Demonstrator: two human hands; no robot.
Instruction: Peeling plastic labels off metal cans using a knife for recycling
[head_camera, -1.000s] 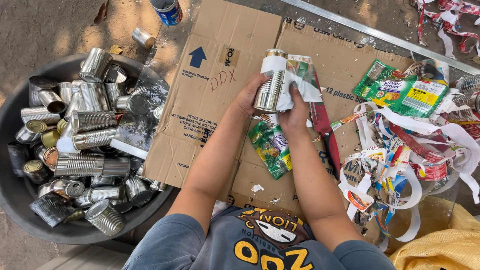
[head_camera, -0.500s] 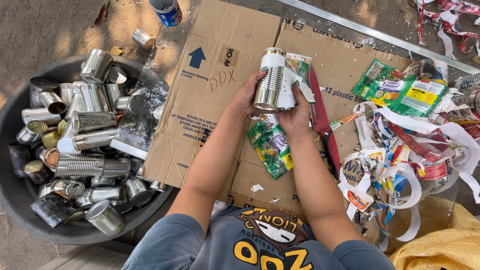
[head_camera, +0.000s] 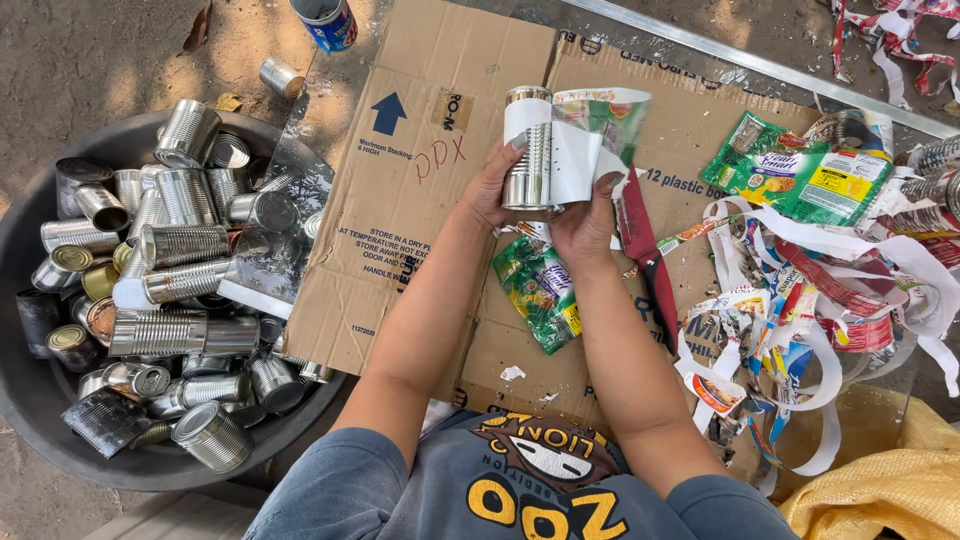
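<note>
Left hand: my left hand (head_camera: 492, 190) wraps the silver tin can (head_camera: 528, 150) from the left side, fingers curled firmly round its ribbed wall – the can stands upright, lifted above the cardboard.
Right hand: my right hand (head_camera: 585, 218) pinches the paper label (head_camera: 585, 140) at its lower edge, thumb pressed on the white inner side.
Label: half peeled off the can, white back facing me, green printed side curling off to the right.
Cardboard: a flattened box (head_camera: 420, 190) lies beneath my arms, with a green torn label (head_camera: 540, 295) lying flat on it.
Tub: a dark round tub (head_camera: 40, 410) to my left – full of bare tins.
Scraps: torn label strips (head_camera: 800, 300) heaped on my right.
</note>
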